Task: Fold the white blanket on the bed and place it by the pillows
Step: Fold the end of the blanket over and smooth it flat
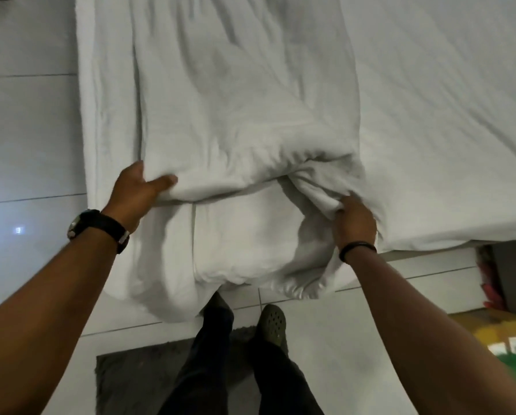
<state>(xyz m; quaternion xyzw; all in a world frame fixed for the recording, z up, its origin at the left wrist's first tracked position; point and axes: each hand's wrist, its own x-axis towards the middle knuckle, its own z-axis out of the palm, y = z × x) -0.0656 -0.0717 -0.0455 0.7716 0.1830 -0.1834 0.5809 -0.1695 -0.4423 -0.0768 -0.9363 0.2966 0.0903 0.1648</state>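
Two hands grip white blanket (pixel 235 115) at bed (pixel 445 115) foot edge. Left hand (pixel 137 187): thumb on top, fingers tucked under fold, pinching it. Right hand (pixel 354 218): fingers curled into bunched corner. Blanket's lower end hangs over tiled floor (pixel 26 130).

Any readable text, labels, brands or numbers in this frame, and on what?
None can be read.
Wristwatch on the left wrist: face too small and blurred.
Yellow boxes on the floor at right: white labels blurred, unreadable.
White blanket: no print visible.
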